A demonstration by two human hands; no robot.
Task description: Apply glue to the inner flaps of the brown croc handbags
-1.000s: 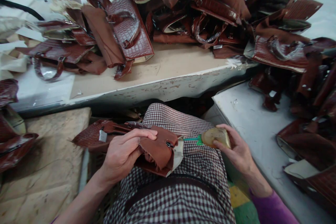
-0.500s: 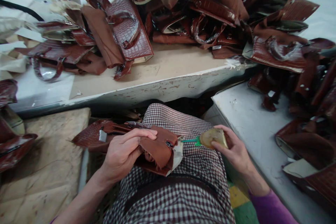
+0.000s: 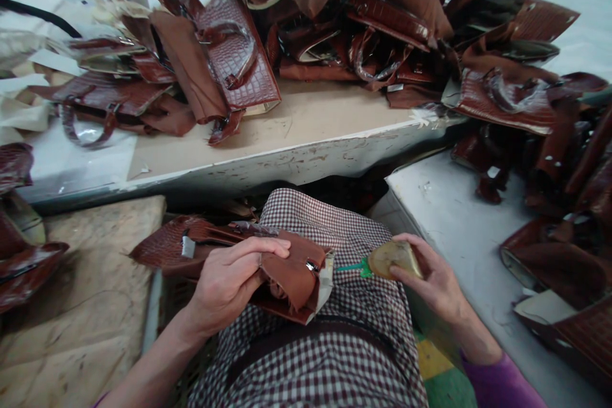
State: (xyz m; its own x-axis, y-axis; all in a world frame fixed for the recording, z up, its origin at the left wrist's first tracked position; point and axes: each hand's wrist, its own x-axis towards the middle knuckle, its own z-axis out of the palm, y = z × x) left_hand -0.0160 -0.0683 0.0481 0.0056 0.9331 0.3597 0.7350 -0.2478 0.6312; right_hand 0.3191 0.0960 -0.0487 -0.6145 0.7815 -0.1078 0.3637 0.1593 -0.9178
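Observation:
My left hand (image 3: pixel 234 277) is closed on a brown leather bag piece (image 3: pixel 296 268) that lies across my lap. The piece has brown fabric lining, a zipper end and a pale inner edge facing right; its crocodile-patterned part stretches left past my wrist. In my right hand (image 3: pixel 428 274) is a squeeze bottle (image 3: pixel 394 258) of yellowish, cloudy look, lying nearly level. Its thin green nozzle points left, with the tip close to the pale edge; whether they touch I cannot tell. A checked apron (image 3: pixel 329 217) covers my lap beneath the bag.
Ahead, a cardboard-topped table (image 3: pixel 306 111) carries heaps of brown crocodile-patterned bags (image 3: pixel 239 51). On the right, a white-topped table (image 3: pixel 444 223) holds more bag parts (image 3: pixel 559 268). At left stands a worn board surface (image 3: pixel 90 306) with bag pieces at its far edge.
My right hand and the bottle have shifted slightly right and down, drawing the nozzle back a little from the bag's pale edge. My left hand keeps its grip almost in place.

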